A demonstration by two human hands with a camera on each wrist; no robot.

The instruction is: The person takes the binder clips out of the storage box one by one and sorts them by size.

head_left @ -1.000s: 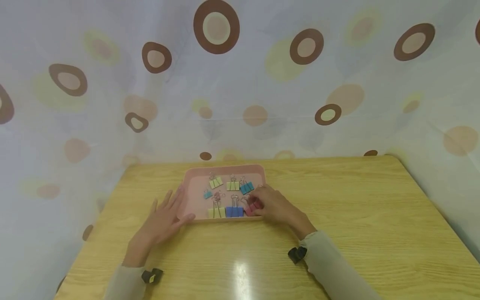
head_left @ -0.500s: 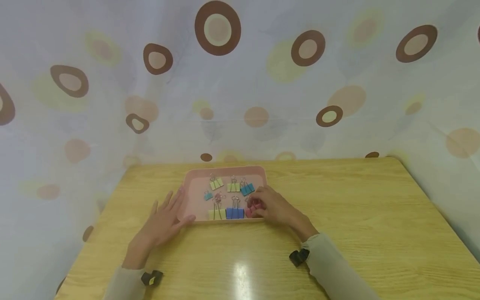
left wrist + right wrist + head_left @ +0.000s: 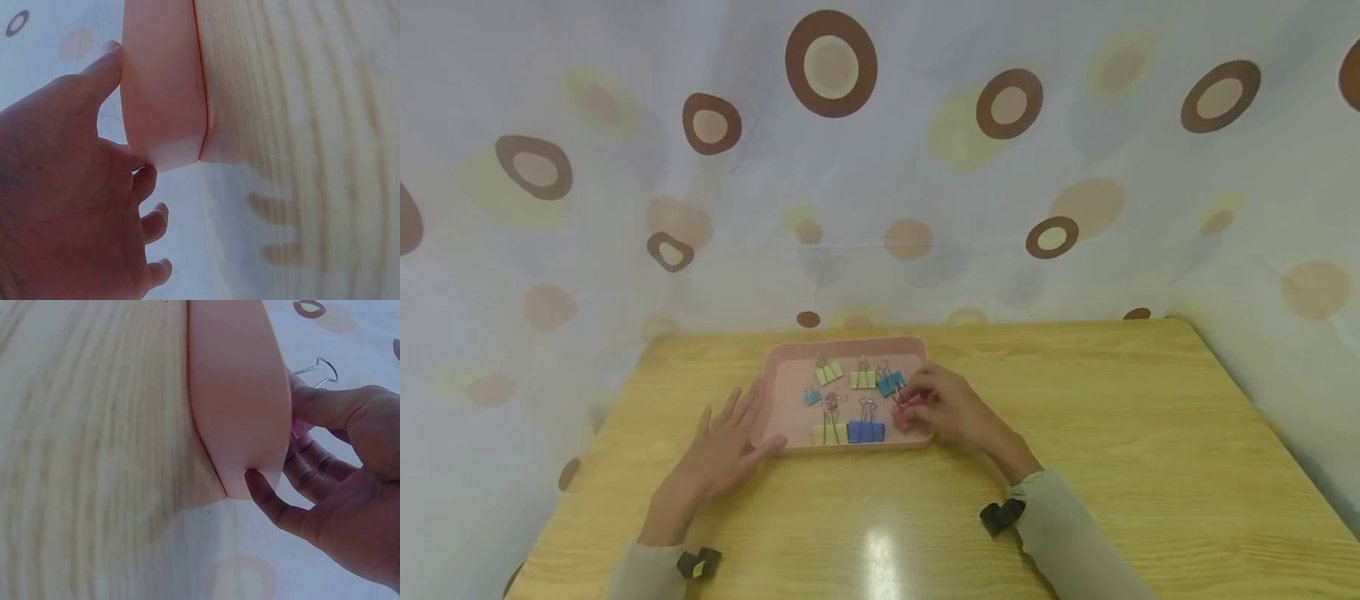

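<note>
Blue clips [image 3: 866, 431] (yellow too) crowd the pink tray [image 3: 790, 357].

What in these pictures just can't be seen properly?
- Pink binder clip: head view, mostly covered by the right hand.
- Tray contents: both wrist views, hidden by its outer wall.
- Left hand: left wrist view, palm cut off by the edge.
- Clip handles: head view, too small to trace.

Evenly and brightly lit from overhead, with a white glare patch on the bench [image 3: 880, 546]. Soft finger shadows in the left wrist view. Both wrist views close and blurred; head view bowed at edges.
</note>
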